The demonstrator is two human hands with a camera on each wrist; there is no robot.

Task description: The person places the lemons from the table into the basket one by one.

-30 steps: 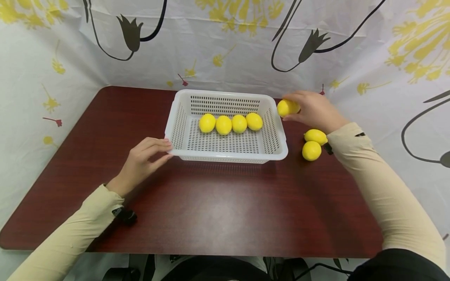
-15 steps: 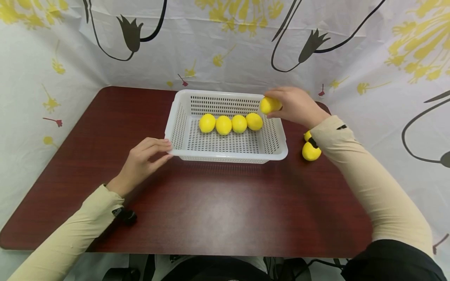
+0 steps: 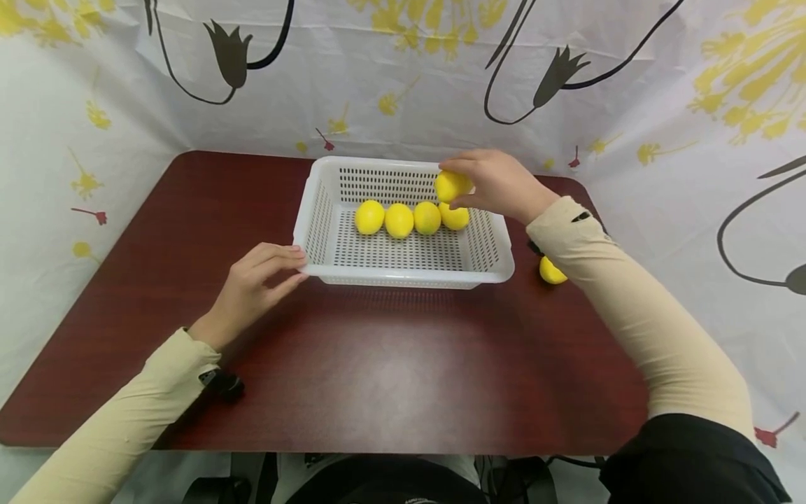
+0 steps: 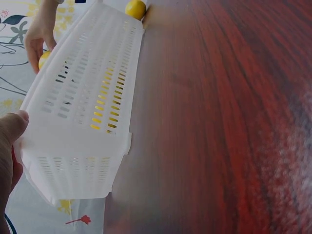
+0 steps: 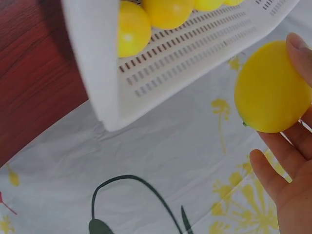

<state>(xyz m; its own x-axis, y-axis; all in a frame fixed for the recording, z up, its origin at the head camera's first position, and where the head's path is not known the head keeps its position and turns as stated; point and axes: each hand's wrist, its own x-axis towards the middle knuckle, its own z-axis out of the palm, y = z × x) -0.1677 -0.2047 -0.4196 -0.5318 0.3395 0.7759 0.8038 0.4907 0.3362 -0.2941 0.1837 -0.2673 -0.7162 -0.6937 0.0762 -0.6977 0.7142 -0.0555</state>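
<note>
A white slotted plastic basket [image 3: 403, 274] stands on the table, with several lemons [image 3: 399, 221] in a row inside. At its front left corner my left hand [image 3: 250, 283] pinches the rim; the left wrist view shows the thumb [image 4: 13, 126] pressed to the rim. My right hand [image 3: 497, 183] grips another lemon [image 3: 452, 186] over the back right part of the basket, partly covering the rightmost lemon in the row. In the right wrist view this held lemon [image 5: 273, 87] sits between thumb and fingers, its greenish tip showing.
To the right of the basket, a loose lemon [image 3: 551, 271] lies on the dark red wood table [image 3: 390, 378], partly behind the right sleeve [image 3: 630, 301]. A white cloth with flower prints [image 3: 403, 91] hangs behind the table's back edge.
My right hand has carried its lemon leftward, from beside the basket's right rim to over its inside. The right forearm now hides one of the loose lemons. My left hand keeps its place.
</note>
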